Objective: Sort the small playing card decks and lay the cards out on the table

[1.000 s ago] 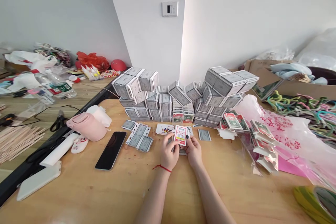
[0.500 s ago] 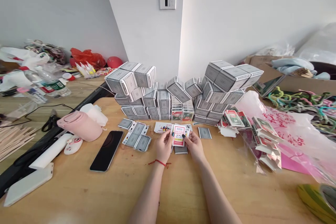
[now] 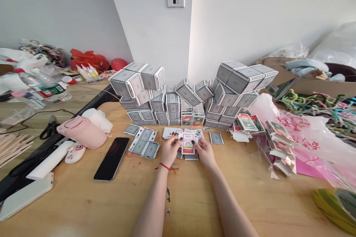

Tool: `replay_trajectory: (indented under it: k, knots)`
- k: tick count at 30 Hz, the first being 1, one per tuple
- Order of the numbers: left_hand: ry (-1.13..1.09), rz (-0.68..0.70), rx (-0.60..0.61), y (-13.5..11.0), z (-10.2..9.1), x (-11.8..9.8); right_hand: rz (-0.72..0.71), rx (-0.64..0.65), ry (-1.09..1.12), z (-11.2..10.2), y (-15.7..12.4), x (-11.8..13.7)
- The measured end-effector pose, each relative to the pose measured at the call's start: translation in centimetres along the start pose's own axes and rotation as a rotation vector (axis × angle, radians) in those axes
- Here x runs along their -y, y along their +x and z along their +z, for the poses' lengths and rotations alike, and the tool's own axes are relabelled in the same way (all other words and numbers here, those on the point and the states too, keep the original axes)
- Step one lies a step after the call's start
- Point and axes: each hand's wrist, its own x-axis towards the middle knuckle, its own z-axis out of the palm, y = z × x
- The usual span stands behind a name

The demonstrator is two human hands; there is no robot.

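Note:
Between my hands is a playing card (image 3: 188, 144) with a red-bordered printed face, held upright toward me. My left hand (image 3: 171, 150) pinches its left edge, and my right hand (image 3: 205, 152) pinches its right edge. Whether other cards sit behind it I cannot tell. A joker card (image 3: 170, 132) lies face up just beyond my left hand. Below the held card a grey-backed card (image 3: 191, 157) shows on the table. To the left, several joined grey-backed cards (image 3: 144, 142) lie flat. Another face-down card (image 3: 216, 138) rests to the right of my right hand.
Behind the hands stands a wall of bundled card stacks (image 3: 169, 105). A black phone (image 3: 111, 158) and pink cup (image 3: 83, 132) lie left. Opened card boxes (image 3: 280, 144) and a plastic bag (image 3: 300, 133) are right, with yellow tape (image 3: 325, 203) at the near right edge.
The whole view has shifted slightly left and up. My left hand has moved a little apart from the card's face; both hands still hold the card in nearly the same place.

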Motion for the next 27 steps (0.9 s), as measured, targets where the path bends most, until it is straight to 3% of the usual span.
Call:
replay_trajectory:
  k: [14, 27]
  knots:
    - [-0.120, -0.071, 0.066, 0.0, -0.5, -0.3, 0.020, 0.024, 0.027, -0.3, 0.1, 0.0]
    - [-0.061, -0.043, 0.024, 0.3, -0.5, 0.8, 0.045, 0.032, -0.002, -0.3, 0.1, 0.0]
